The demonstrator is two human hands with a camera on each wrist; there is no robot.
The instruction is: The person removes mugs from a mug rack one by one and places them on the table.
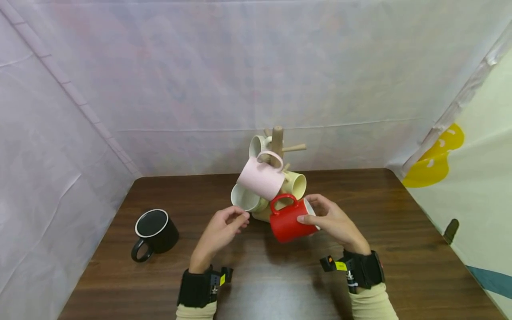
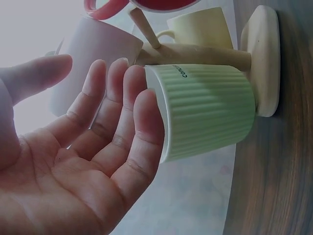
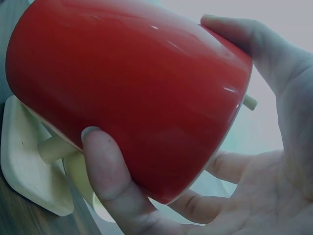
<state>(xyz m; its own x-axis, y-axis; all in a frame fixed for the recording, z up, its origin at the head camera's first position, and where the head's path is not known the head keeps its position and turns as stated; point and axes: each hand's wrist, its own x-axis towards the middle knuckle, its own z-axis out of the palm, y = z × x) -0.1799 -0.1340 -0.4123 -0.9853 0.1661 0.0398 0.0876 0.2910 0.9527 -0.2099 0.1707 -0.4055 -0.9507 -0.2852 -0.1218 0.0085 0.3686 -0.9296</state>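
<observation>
A red mug (image 1: pixel 289 224) is in my right hand (image 1: pixel 338 224), tilted on its side with the handle up. The thumb and fingers grip it near the rim, and it is in front of a wooden mug rack (image 1: pixel 277 144). My left hand (image 1: pixel 222 231) has loosely bent fingers and holds nothing. Its fingertips overlap the rim of a ribbed pale green mug (image 2: pixel 210 107) in the left wrist view. Above that one, a pale pink mug (image 1: pixel 261 178) hangs tilted on the rack.
A pale yellow mug (image 1: pixel 297 184) hangs at the rack's right, and a white mug (image 1: pixel 256 146) at its upper left. One upper peg (image 1: pixel 295 147) sticks out to the right. On the brown table (image 1: pixel 400 249), a black mug (image 1: pixel 162 238) stands upright at left. White sheeting (image 1: pixel 240 89) rises behind.
</observation>
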